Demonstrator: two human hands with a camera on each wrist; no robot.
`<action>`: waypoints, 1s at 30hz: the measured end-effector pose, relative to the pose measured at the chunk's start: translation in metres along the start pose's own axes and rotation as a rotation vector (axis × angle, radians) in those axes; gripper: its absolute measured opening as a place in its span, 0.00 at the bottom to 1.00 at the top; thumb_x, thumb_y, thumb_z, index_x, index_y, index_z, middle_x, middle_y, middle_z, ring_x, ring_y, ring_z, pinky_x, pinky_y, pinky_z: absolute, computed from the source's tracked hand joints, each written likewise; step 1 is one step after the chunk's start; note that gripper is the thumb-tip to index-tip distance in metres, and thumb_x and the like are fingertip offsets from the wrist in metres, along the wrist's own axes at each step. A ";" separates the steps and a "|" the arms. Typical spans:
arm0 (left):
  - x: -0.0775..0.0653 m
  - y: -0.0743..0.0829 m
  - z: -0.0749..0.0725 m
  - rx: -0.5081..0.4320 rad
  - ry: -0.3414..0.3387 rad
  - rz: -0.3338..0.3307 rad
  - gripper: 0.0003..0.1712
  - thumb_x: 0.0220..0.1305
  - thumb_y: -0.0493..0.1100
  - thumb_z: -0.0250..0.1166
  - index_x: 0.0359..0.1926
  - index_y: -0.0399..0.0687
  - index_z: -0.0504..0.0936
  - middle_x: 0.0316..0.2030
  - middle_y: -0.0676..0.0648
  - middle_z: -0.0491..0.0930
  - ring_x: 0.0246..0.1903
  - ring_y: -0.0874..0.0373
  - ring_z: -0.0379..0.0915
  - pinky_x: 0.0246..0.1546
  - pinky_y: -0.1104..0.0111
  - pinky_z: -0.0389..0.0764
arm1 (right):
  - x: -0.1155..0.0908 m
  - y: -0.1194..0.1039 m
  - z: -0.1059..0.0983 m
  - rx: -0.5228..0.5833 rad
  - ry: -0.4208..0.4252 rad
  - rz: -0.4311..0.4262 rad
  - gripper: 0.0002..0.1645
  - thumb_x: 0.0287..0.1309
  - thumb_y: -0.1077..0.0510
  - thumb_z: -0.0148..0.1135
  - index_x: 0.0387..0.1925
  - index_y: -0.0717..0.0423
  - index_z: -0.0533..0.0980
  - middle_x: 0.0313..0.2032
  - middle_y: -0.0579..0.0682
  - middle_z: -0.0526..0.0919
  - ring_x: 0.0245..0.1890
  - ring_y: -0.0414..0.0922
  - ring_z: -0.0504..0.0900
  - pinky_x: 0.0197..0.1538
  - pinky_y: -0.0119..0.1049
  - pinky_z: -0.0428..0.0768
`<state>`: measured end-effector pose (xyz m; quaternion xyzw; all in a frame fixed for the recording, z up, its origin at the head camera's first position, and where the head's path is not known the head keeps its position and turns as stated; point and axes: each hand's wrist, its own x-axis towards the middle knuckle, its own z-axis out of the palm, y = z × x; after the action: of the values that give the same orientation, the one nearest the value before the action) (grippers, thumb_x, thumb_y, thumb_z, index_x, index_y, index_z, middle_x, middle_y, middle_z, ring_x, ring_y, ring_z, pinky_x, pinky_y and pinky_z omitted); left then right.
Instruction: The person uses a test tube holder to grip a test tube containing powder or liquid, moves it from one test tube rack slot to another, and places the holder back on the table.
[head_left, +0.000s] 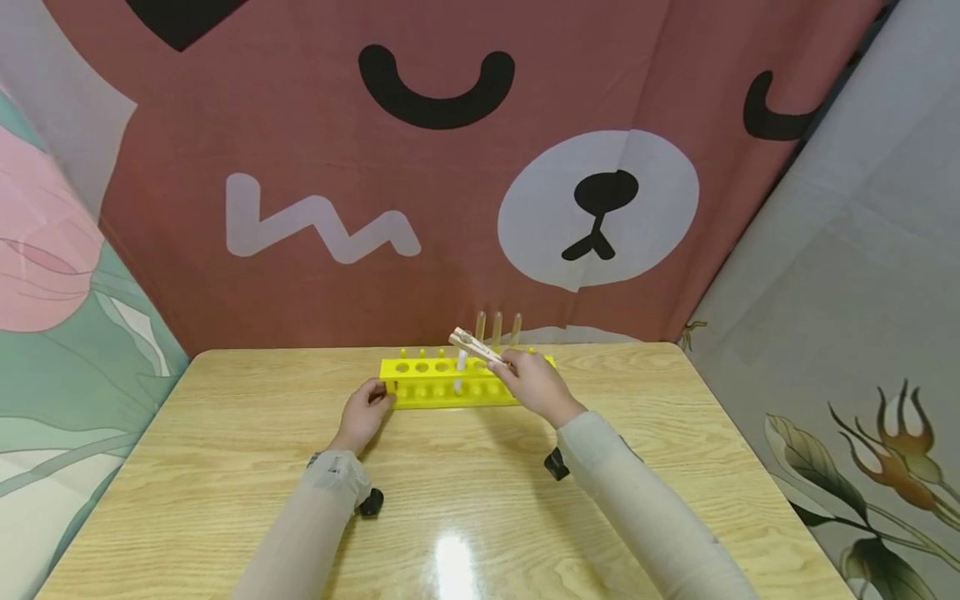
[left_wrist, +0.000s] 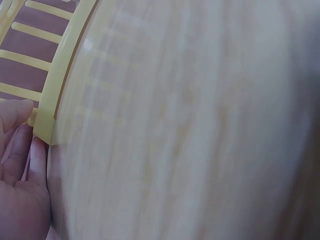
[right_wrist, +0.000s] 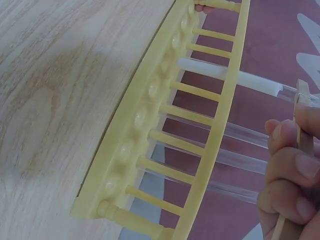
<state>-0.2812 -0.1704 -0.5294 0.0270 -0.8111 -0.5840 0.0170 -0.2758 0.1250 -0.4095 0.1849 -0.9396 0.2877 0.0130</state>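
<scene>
A yellow test tube rack [head_left: 431, 403] stands near the table's back edge. My left hand [head_left: 362, 414] grips its left end; the left wrist view shows thumb and fingers at the rack's end [left_wrist: 45, 125]. A wooden test tube holder [head_left: 477, 345] is held in my right hand [head_left: 542, 385], fingers curled round its handle in the right wrist view [right_wrist: 290, 175]. The holder's tip is at the upper part of a test tube with white contents [right_wrist: 255, 82], which stands in the rack. Whether it clamps the glass I cannot tell.
Several clear test tubes [head_left: 498, 329] rise from the rack's right half, behind my right hand. The wooden table [head_left: 465, 483] ends close behind the rack at a hanging bear-print cloth [head_left: 450, 292]. Printed cloths also hang at the left and right.
</scene>
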 end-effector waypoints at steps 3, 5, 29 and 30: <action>0.000 0.000 -0.001 0.003 -0.002 0.001 0.19 0.74 0.34 0.58 0.62 0.32 0.74 0.60 0.32 0.74 0.64 0.40 0.68 0.67 0.50 0.70 | -0.001 -0.001 -0.002 -0.007 -0.002 0.004 0.20 0.76 0.47 0.53 0.34 0.58 0.77 0.14 0.44 0.60 0.12 0.40 0.56 0.20 0.32 0.58; -0.001 0.000 -0.001 0.007 -0.004 0.002 0.19 0.74 0.34 0.58 0.62 0.31 0.74 0.60 0.32 0.74 0.64 0.39 0.68 0.67 0.49 0.70 | -0.001 -0.002 -0.003 -0.010 -0.004 0.005 0.20 0.76 0.46 0.53 0.34 0.57 0.76 0.14 0.44 0.60 0.12 0.40 0.56 0.20 0.32 0.58; 0.003 -0.004 -0.001 0.003 0.005 0.018 0.18 0.73 0.34 0.59 0.61 0.31 0.75 0.59 0.32 0.75 0.64 0.40 0.69 0.67 0.50 0.71 | 0.001 -0.008 -0.025 0.012 0.017 -0.005 0.22 0.76 0.46 0.53 0.40 0.60 0.80 0.14 0.45 0.62 0.12 0.40 0.56 0.18 0.32 0.59; 0.003 -0.003 -0.001 0.002 0.004 0.018 0.18 0.73 0.34 0.59 0.61 0.31 0.75 0.59 0.32 0.75 0.64 0.40 0.69 0.67 0.50 0.71 | 0.001 -0.008 -0.026 0.013 0.023 -0.010 0.21 0.76 0.46 0.53 0.39 0.59 0.80 0.13 0.45 0.62 0.11 0.40 0.56 0.18 0.32 0.59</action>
<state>-0.2837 -0.1722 -0.5324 0.0209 -0.8119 -0.5829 0.0240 -0.2760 0.1324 -0.3832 0.1863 -0.9365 0.2960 0.0241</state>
